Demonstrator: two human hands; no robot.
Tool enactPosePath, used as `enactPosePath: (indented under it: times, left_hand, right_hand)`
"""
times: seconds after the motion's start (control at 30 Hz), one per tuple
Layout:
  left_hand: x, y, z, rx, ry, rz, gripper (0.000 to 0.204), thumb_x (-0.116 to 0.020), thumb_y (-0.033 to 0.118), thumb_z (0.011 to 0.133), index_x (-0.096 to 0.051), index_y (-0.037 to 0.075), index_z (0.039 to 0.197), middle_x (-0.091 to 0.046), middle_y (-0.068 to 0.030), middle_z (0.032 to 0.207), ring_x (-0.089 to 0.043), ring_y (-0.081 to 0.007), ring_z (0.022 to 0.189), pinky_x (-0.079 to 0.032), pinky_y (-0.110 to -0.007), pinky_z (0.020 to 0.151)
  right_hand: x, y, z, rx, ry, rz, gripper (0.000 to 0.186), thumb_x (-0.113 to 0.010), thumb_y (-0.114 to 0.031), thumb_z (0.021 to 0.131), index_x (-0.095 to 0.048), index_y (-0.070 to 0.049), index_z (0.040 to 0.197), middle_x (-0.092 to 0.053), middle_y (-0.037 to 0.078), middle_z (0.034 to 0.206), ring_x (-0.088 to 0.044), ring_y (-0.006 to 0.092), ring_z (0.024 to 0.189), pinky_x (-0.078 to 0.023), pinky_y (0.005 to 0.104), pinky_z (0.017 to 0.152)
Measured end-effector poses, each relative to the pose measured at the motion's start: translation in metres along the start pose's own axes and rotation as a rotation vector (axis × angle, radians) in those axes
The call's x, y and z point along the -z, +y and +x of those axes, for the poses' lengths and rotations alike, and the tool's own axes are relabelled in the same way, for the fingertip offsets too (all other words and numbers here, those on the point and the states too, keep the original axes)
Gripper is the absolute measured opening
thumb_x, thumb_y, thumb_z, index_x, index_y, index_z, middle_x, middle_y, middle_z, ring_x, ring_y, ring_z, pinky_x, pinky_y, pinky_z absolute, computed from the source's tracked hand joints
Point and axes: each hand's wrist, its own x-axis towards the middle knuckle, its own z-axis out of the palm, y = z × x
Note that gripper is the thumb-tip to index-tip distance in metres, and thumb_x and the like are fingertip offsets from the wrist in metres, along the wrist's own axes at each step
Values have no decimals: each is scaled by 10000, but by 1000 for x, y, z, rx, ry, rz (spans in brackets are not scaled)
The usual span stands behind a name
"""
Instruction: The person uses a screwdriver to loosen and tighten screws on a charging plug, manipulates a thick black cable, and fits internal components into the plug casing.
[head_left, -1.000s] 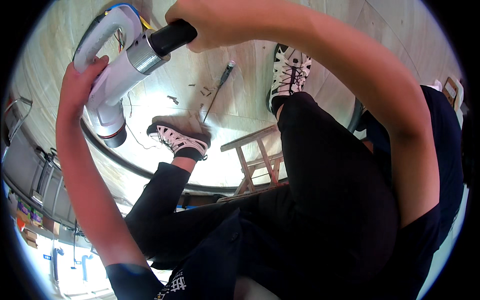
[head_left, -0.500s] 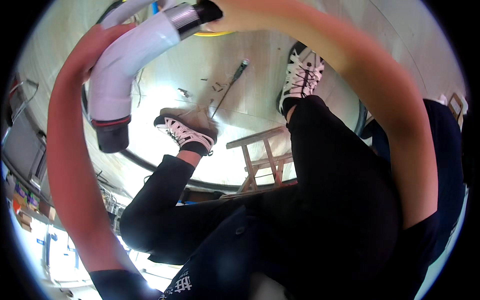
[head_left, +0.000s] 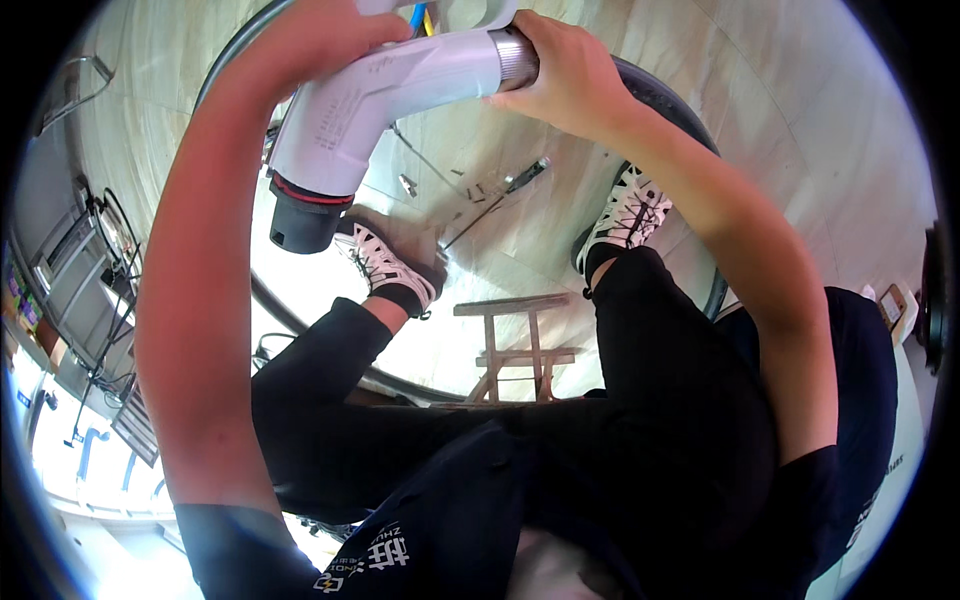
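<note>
A white plastic connector gun (head_left: 350, 120) with a looped handle, black nose (head_left: 305, 222), red ring and ribbed metal collar (head_left: 512, 58) is held across the upper middle, nose downward. My left hand (head_left: 330, 40) is closed on its housing near the handle, fingers partly hidden. My right hand (head_left: 570, 85) is wrapped round the collar end. Blue and yellow wires (head_left: 420, 18) show behind the housing. On the floor below lie a long screwdriver (head_left: 523, 175) and several small screws (head_left: 468, 192).
A thick black cable (head_left: 300, 320) loops round my feet and a small wooden stool (head_left: 515, 305). Metal frames (head_left: 75, 270) and cables stand at the left. A phone-like object (head_left: 892, 305) rests at the far right. My shoes (head_left: 385, 260) flank the screws.
The gun has shifted right, its nose now lower in front of the handle and angled differently. My left hand rose and moved right; my right hand moved right, now at the metal collar.
</note>
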Motion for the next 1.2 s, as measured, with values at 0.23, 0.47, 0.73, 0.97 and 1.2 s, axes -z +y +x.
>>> enactPosePath:
  times: [0.23, 0.47, 0.73, 0.97, 1.2]
  left_hand:
    - [-33, -33, -10, 8, 165, -68, 573, -693, 372, 711, -656, -15, 1133, -705, -175, 955, -692, -277, 834, -532, -376, 790]
    - [-47, -43, -5, 7, 157, -57, 559, -682, 384, 772, -640, -6, 1169, -712, -155, 993, -687, -250, 883, -520, -372, 815]
    - [-83, -82, 39, 20, 244, -168, 601, -706, 391, 766, -631, -10, 1207, -708, -180, 1023, -688, -269, 909, -519, -369, 844]
    - [-128, -134, 85, 25, 224, -64, 629, -750, 382, 725, -637, 14, 1223, -698, -204, 1115, -688, -337, 1002, -532, -407, 893]
    - [-143, -142, 106, -29, 175, -23, 706, -745, 472, 747, -605, 6, 1259, -679, -224, 1156, -667, -363, 1060, -515, -423, 930]
  right_hand:
    - [-6, 5, -10, 103, 34, 168, 618, -890, -233, 634, -600, -39, 1145, -662, 142, 1061, -652, 324, 959, -525, 395, 845]
    - [-18, 8, -19, 143, 94, 253, 525, -868, -165, 666, -618, -60, 1115, -644, 118, 1105, -648, 316, 960, -529, 390, 843]
    - [-35, 19, -50, 148, -295, -169, 196, -681, -154, 804, -625, -85, 979, -628, 114, 1005, -609, 324, 954, -501, 424, 815]
    - [-20, 34, -96, 273, -878, -410, 274, -652, -137, 787, -667, -110, 1060, -655, 64, 984, -621, 275, 1018, -499, 419, 868]
    - [-81, 43, -103, 394, -764, -519, 191, -615, -154, 816, -654, -98, 994, -619, 62, 1028, -576, 250, 1072, -484, 374, 872]
